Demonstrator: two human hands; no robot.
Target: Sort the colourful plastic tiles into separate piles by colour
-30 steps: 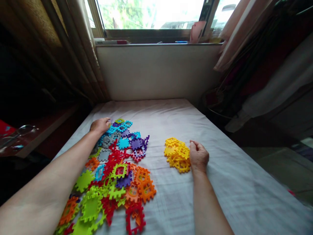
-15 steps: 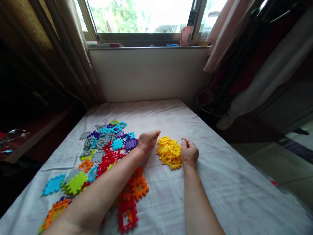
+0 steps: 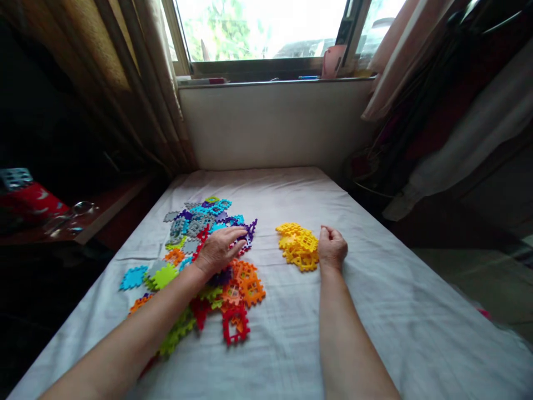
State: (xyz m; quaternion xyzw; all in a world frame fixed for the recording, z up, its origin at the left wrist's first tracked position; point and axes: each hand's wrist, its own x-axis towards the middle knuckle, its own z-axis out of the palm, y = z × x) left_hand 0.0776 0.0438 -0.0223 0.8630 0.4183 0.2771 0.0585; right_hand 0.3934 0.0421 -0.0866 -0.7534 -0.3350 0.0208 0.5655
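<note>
My left hand [image 3: 220, 250] is over the mixed pile of toothed plastic building tiles, its fingers stretched out and slightly apart. Its fingertips are at a purple tile [image 3: 251, 230] that sits tilted; whether they touch it I cannot tell. Orange tiles [image 3: 250, 286] and a red square frame tile [image 3: 236, 328] lie nearer to me. To the right is a separate heap of yellow tiles [image 3: 300, 247]. My right hand [image 3: 333, 247] rests closed on the sheet beside this heap, fingers curled in; anything inside them is hidden.
A white sheet [image 3: 287, 355] covers the bed-like surface. Grey tiles [image 3: 200, 225], a blue tile [image 3: 133, 278] and green tiles [image 3: 165, 276] spread at the left. Eyeglasses [image 3: 83, 208] lie on a side shelf. A pink cup [image 3: 332, 61] stands on the windowsill.
My left hand has moved left, from beside the yellow heap back over the mixed pile, and its fingers have opened out. My right hand stays by the yellow heap. The view has shifted left.
</note>
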